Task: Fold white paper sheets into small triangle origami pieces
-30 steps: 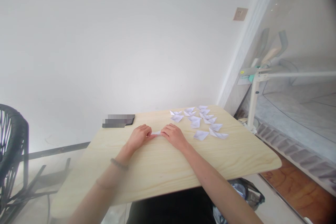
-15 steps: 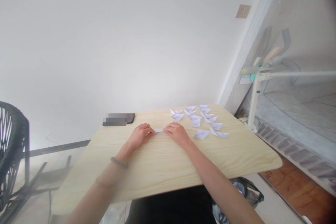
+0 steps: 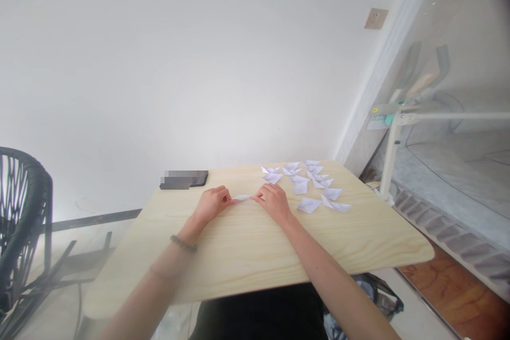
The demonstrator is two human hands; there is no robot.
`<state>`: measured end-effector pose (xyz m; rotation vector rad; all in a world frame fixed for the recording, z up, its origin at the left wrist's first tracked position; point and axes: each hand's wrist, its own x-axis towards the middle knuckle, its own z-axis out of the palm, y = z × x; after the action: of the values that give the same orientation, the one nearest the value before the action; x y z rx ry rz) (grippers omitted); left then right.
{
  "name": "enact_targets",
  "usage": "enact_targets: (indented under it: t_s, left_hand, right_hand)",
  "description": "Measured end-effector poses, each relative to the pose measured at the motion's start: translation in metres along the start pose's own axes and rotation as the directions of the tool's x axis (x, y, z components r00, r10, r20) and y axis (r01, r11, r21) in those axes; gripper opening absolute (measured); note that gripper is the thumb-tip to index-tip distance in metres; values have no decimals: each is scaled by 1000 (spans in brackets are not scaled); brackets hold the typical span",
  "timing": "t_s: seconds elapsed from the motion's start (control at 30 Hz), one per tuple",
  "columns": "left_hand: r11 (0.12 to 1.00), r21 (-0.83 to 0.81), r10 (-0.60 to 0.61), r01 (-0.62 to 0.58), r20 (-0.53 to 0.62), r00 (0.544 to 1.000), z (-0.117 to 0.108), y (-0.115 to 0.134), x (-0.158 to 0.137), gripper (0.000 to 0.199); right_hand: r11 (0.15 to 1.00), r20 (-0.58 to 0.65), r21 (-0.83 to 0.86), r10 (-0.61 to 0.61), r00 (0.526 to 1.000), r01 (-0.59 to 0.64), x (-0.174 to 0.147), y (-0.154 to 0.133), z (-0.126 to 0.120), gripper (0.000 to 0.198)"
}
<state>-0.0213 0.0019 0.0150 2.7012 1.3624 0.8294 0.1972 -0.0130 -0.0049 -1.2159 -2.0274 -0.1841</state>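
Observation:
A small folded piece of white paper (image 3: 243, 197) is stretched between my two hands, just above or on the wooden table (image 3: 239, 255). My left hand (image 3: 213, 204), with a beaded bracelet at the wrist, pinches its left end. At the right end, the fingertips of my right hand (image 3: 273, 202) are closed on the same paper. Beyond and to the right of my right hand lie several folded paper boats (image 3: 308, 205), loosely grouped toward the table's far right part.
A dark phone (image 3: 199, 178), partly pixelated, lies near the table's far left edge against the white wall. On the left stands a black woven chair (image 3: 24, 212). A white metal frame (image 3: 390, 159) rises at the right, and a bag (image 3: 382, 295) sits below the table.
The whole view has shifted slightly, so things appear a little farther right. Both hands keep hold of the folded paper, with the fingers of my left hand curled somewhat differently.

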Motion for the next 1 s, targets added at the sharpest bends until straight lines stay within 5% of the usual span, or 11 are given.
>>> enact_targets:
  t_s: [0.5,0.83,1.0]
  left_hand:
    - [1000,-22,20,-20,36,999,-6,-7,-3,14]
    - [1000,-15,5,-5,16,1000,14,-7,-3,41]
    - [1000,5,-7,7,93,996,23,-12,-5,38]
  right_hand:
    - [997,98,71,3,995,-10,-3,8,4,17]
    - [997,161,30,-77,984,73,-2,-4,4,16]
    - [999,189,37,-23,982,16,-4,-11,3,12]
